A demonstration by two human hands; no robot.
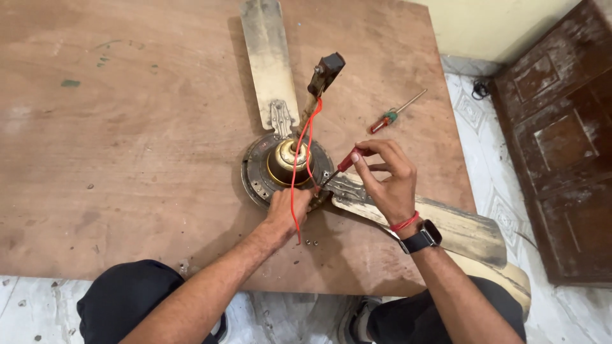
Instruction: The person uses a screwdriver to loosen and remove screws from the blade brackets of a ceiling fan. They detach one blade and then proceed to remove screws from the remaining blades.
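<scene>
The board's (127,159) left half lies open right to its edges. Near the middle the fan motor (287,169), its blades (268,57) and a red wire (303,165) block passage; a spare screwdriver (392,114) lies toward the right edge, small screws (310,242) near the front edge.

Both forearms are bare, with no sleeves in view. The right wrist, lower right of centre, carries a red thread band (404,222) and, just below it, a black smartwatch (421,238). Dark trousers (124,299) cover both knees along the bottom edge.

Scuffed matt plywood board (127,159); grimy metal fan motor (261,175) (brass-coloured glossy hub).
</scene>
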